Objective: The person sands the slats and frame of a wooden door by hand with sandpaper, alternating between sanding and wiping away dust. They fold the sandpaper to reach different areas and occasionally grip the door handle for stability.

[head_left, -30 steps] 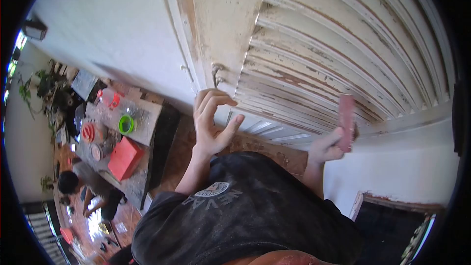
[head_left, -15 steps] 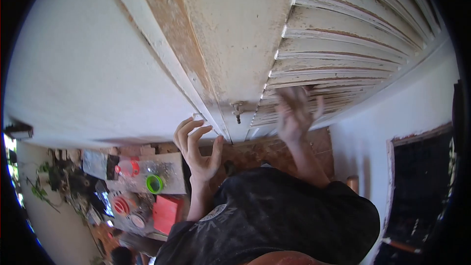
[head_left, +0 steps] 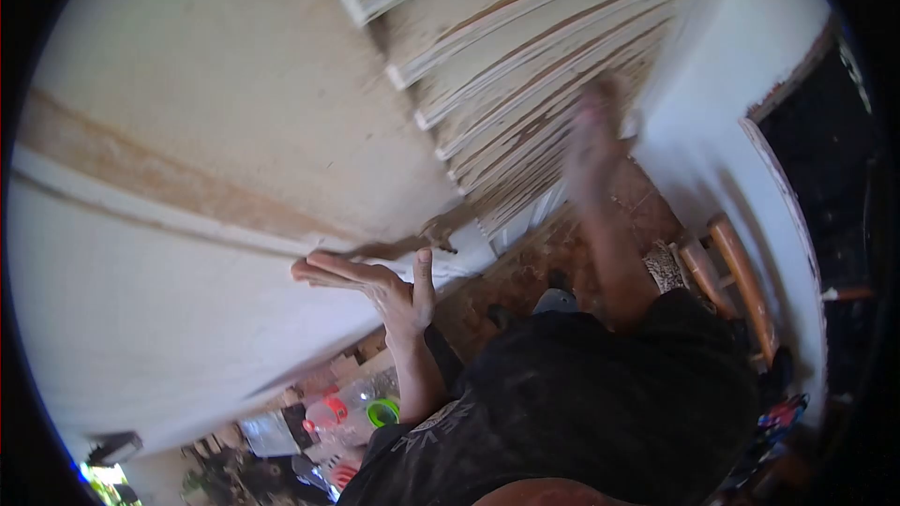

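Left hand [head_left: 375, 283] spreads flat on the door [head_left: 262, 103] edge; right hand [head_left: 595, 131], blurred, grip unclear, meets the slats [head_left: 525, 28] beside it.

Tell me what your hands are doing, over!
Left hand open, flat against the door edge by the latch. Right hand blurred on the louvre slats, grip unclear. Wooden chair stands apart, lower right.

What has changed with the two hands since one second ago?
The left hand, earlier curled in front of the door, now lies open against its edge beside the latch. The right hand has moved across the slats and is blurred; the reddish block it held cannot be made out now. The person stays at the same door.
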A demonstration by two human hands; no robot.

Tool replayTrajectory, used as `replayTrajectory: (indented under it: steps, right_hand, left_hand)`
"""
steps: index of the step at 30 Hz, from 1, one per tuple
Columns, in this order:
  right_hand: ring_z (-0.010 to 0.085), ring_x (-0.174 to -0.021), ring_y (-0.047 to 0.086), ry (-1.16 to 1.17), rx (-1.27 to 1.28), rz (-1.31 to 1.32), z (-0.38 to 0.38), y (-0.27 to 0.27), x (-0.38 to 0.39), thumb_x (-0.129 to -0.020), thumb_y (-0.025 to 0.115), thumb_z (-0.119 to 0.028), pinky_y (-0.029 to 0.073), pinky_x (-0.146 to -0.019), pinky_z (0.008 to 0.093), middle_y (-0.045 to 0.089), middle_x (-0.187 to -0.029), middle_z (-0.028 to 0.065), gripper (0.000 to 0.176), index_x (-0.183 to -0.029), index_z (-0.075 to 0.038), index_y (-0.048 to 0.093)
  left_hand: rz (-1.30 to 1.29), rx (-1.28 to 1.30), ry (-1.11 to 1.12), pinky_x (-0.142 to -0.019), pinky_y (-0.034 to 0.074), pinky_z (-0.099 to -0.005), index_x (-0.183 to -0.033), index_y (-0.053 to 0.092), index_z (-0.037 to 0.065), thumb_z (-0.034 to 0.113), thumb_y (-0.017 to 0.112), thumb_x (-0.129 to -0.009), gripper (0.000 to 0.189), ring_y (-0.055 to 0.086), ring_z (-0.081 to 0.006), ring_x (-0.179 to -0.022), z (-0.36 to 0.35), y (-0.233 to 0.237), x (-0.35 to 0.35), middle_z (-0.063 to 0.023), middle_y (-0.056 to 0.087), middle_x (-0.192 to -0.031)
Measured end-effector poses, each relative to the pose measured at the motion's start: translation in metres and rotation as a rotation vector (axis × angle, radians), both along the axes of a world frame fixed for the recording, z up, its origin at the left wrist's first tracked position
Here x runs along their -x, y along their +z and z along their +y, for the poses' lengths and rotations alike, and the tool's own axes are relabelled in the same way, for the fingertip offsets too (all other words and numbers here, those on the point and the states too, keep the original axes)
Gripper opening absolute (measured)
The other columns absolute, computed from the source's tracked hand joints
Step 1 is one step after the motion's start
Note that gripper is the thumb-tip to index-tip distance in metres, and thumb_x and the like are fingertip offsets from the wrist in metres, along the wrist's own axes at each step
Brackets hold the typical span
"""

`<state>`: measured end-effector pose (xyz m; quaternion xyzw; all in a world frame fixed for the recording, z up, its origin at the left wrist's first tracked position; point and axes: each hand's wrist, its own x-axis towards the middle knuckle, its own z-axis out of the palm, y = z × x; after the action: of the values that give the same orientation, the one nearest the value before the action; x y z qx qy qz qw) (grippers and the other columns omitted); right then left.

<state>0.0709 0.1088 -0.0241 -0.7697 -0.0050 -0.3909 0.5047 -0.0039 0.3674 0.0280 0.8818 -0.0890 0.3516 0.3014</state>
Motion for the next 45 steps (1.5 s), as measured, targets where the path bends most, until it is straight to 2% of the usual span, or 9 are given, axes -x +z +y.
replayTrajectory:
  steps: [3, 12, 13, 14, 20, 23, 28, 36, 45]
  right_hand:
    - [0.0225, -0.109, 0.065, -0.012, 0.567, -0.293, 0.049, 0.071, 0.03, -0.104, 0.045, -0.02, 0.049, -0.089, 0.0318, 0.07, -0.106, 0.0113, 0.029, -0.105, -0.004, 0.07]
    - [0.0294, -0.088, 0.071, -0.329, 0.072, -0.277, -0.048, 0.042, -0.031, -0.104, 0.045, -0.024, 0.054, -0.07, 0.0331, 0.073, -0.099, 0.0113, 0.033, -0.1, -0.004, 0.071]
    - [0.0268, -0.101, 0.068, -0.315, 0.261, -0.304, -0.012, 0.047, -0.008, -0.104, 0.044, -0.025, 0.042, -0.09, 0.0424, 0.073, -0.1, 0.0108, 0.033, -0.1, -0.007, 0.072]
    - [0.0242, -0.114, 0.065, -0.303, 0.448, -0.33, 0.003, 0.052, -0.001, -0.104, 0.044, -0.025, 0.03, -0.11, 0.0518, 0.073, -0.101, 0.0103, 0.033, -0.1, -0.011, 0.072]
    - [0.028, -0.124, 0.059, -0.32, 0.126, -0.02, -0.1, 0.044, -0.037, -0.104, 0.043, -0.023, 0.011, -0.115, 0.0586, 0.068, -0.121, 0.0153, 0.034, -0.116, -0.008, 0.071]
    - [0.0306, -0.127, 0.057, -0.403, -0.011, -0.112, -0.105, 0.043, -0.055, -0.104, 0.043, -0.023, 0.01, -0.115, 0.0607, 0.066, -0.126, 0.0172, 0.035, -0.12, -0.005, 0.068]
    - [0.0322, -0.102, 0.064, -0.116, 0.506, -0.18, -0.008, 0.072, 0.009, -0.105, 0.042, -0.026, 0.017, -0.116, 0.0527, 0.071, -0.106, 0.0086, 0.034, -0.097, -0.006, 0.069]
    - [0.0309, -0.105, 0.066, -0.425, 0.152, -0.175, -0.154, 0.031, -0.064, -0.106, 0.042, -0.033, 0.021, -0.112, 0.0546, 0.074, -0.102, 0.012, 0.038, -0.113, -0.008, 0.071]
    - [0.0331, -0.096, 0.069, -0.206, 0.374, -0.136, -0.183, 0.047, -0.063, -0.105, 0.041, -0.026, 0.02, -0.115, 0.0497, 0.073, -0.099, 0.0136, 0.04, -0.104, -0.002, 0.072]
  left_hand:
    - [0.031, 0.114, -0.006, -0.112, -0.017, -0.062, -0.15, -0.022, -0.008, 0.046, 0.072, -0.088, 0.124, -0.03, -0.0468, -0.144, -0.011, -0.015, -0.012, -0.035, -0.031, -0.154]
    - [0.438, 0.104, -0.127, -0.112, 0.025, -0.0524, -0.147, -0.026, -0.009, 0.034, 0.054, -0.102, 0.101, 0.032, -0.0499, -0.133, 0.016, -0.021, -0.014, -0.0451, 0.012, -0.15]
    - [0.466, 0.121, -0.139, -0.112, 0.029, -0.0513, -0.147, -0.026, -0.009, 0.032, 0.052, -0.103, 0.098, 0.039, -0.0502, -0.132, 0.017, -0.024, -0.014, -0.0462, 0.017, -0.149]
    - [0.323, 0.319, -0.22, -0.114, -0.007, -0.0639, -0.144, -0.025, -0.015, 0.038, 0.057, -0.1, 0.107, -0.019, -0.0569, -0.143, 0.011, -0.033, -0.015, -0.0453, -0.023, -0.15]
    - [0.488, -0.358, -0.086, -0.113, 0.026, -0.0523, -0.145, -0.026, -0.013, 0.034, 0.053, -0.102, 0.102, 0.038, -0.0519, -0.132, 0.025, -0.021, -0.019, -0.0484, 0.021, -0.146]
    - [0.489, 0.042, -0.229, -0.116, -0.001, -0.0607, -0.144, -0.022, -0.017, 0.034, 0.054, -0.101, 0.102, -0.01, -0.056, -0.145, 0.029, -0.036, -0.019, -0.0481, -0.014, -0.151]
    - [0.121, 0.09, -0.118, -0.117, 0.018, -0.0535, -0.149, 0.003, -0.017, 0.054, 0.024, -0.106, 0.086, 0.025, -0.0507, -0.142, 0.015, -0.045, -0.016, -0.0413, 0.018, -0.153]
    - [-0.103, 0.167, 0.044, -0.115, -0.011, -0.0644, -0.157, 0.004, 0.0, 0.065, 0.032, -0.099, 0.092, -0.013, -0.0466, -0.15, -0.014, -0.014, -0.002, -0.0318, -0.013, -0.161]
    - [-0.436, 0.229, 0.186, -0.12, 0.004, -0.0602, -0.157, 0.004, -0.001, 0.052, 0.063, -0.092, 0.102, -0.001, -0.0419, -0.152, -0.079, 0.016, -0.035, -0.0272, -0.001, -0.162]
